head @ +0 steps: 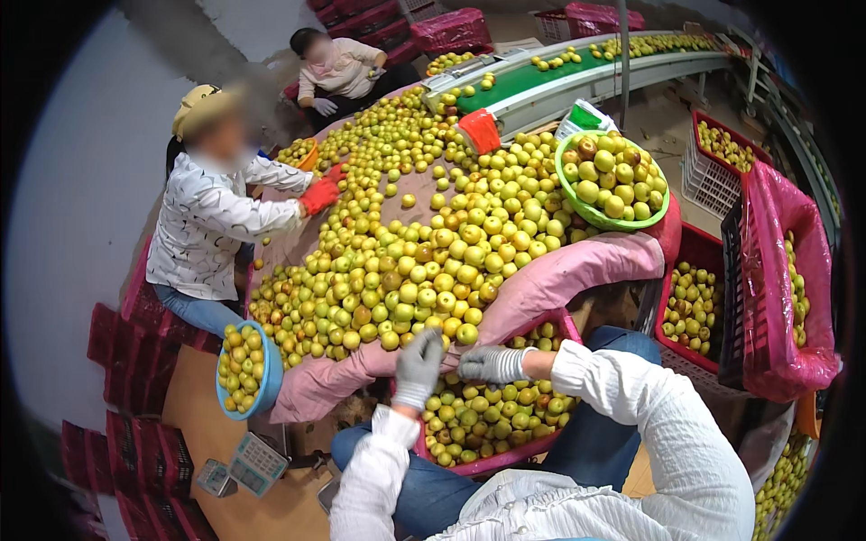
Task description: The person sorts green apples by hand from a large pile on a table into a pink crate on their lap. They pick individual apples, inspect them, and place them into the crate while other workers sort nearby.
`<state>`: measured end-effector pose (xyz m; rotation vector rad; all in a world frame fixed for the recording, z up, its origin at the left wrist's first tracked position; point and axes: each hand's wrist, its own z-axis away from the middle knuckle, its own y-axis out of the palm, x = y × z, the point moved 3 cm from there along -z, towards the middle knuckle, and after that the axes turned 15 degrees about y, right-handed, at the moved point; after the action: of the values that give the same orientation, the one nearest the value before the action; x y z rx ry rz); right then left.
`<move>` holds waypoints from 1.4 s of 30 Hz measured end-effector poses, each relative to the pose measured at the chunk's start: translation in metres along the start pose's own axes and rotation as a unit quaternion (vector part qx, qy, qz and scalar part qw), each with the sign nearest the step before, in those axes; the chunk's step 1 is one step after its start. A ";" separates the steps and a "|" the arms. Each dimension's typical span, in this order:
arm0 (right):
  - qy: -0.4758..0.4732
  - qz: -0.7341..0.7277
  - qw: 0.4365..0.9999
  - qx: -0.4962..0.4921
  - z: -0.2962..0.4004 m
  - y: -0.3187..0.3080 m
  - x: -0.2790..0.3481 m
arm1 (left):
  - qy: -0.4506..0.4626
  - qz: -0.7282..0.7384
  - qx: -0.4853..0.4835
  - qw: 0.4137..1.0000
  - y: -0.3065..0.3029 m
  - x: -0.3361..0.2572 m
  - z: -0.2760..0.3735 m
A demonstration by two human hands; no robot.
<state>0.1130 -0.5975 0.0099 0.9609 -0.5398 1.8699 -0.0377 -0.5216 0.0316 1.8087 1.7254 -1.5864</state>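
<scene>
My left hand (pixel 418 365), in a grey glove, is at the near edge of a wide heap of yellow-green jujubes (pixel 406 294). Its fingertips are close to the nearest fruits, and whether it grips one is not clear. To its right, my right hand (pixel 492 365) wears a matching glove and hovers palm down, fingers close together, over a pink-lined crate (pixel 484 466) between my knees. More jujubes (pixel 497 412) fill that crate. A padded pink cloth rim (pixel 575 274) borders the table and passes just beyond both hands.
A green basin (pixel 612 179) and a blue basin (pixel 243 372), both full of jujubes, flank the heap. Crates (pixel 690 304) stand at right. A conveyor (pixel 528 84) meets the table's far side. One co-worker (pixel 210 203) reaches in from the left; another person (pixel 342 74) sits beyond.
</scene>
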 end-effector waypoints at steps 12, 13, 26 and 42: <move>-0.050 0.043 0.997 -0.049 0.022 -0.033 0.009 | -0.007 -0.370 0.322 0.871 0.105 0.032 -0.228; -0.061 0.033 0.996 -0.055 0.023 -0.036 0.005 | -0.030 -0.391 0.359 0.847 0.114 0.033 -0.229; -0.073 -0.457 0.886 0.018 0.028 -0.065 -0.001 | -0.245 0.275 0.048 0.929 0.067 0.020 -0.183; -0.093 -0.612 0.785 0.004 0.026 -0.100 0.011 | -0.107 0.305 0.090 0.942 0.085 -0.031 -0.149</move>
<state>0.2089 -0.5635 0.0310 1.1007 0.0571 0.5922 0.1191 -0.4585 0.0737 1.9035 0.8237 -1.6079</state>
